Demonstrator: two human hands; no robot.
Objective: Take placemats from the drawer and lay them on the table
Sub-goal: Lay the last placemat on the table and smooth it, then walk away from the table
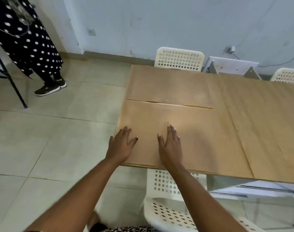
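Brown paper placemat (168,118) lies under left hand (121,144) and right hand (170,146) (fingers flat, grasping nothing).

Both bare arms reach forward, nearly parallel. The left hand (121,144) and right hand (170,144) lie palm-down, flat, fingers (171,131) extended.

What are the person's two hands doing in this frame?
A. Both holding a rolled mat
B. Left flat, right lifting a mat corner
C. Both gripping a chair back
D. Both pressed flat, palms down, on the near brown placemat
D: the left hand and right hand lie open, fingers extended, on the near placemat.
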